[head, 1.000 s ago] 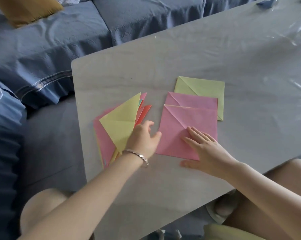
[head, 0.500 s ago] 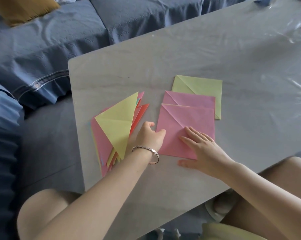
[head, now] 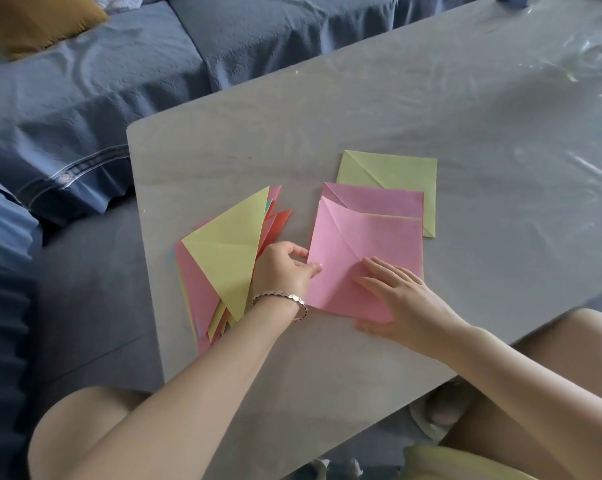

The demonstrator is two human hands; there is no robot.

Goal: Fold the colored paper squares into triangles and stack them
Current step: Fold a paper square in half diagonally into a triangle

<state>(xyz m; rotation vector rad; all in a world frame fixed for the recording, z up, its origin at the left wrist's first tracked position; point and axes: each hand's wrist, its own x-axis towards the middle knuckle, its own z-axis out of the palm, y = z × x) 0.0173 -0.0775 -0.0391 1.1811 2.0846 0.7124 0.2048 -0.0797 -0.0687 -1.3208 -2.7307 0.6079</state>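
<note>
Pink paper square (head: 372,244), lying at the middle of the worktop (head: 327,116), being pinned flat by the straight fingers of the right hand (head: 407,299) and pinched at its 9 o'clock edge by the left hand (head: 282,268), likely for a diagonal fold.

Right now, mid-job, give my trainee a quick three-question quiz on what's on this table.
1. True or false: the right hand lies flat on the top pink square.
2. Which colour is the triangle on top of the stack? A red, B yellow, C blue.
3. Fill in: counting the yellow-green square at the back, ___ squares show right of that stack.
Key: 1 true; 2 B; 3 three.
</note>
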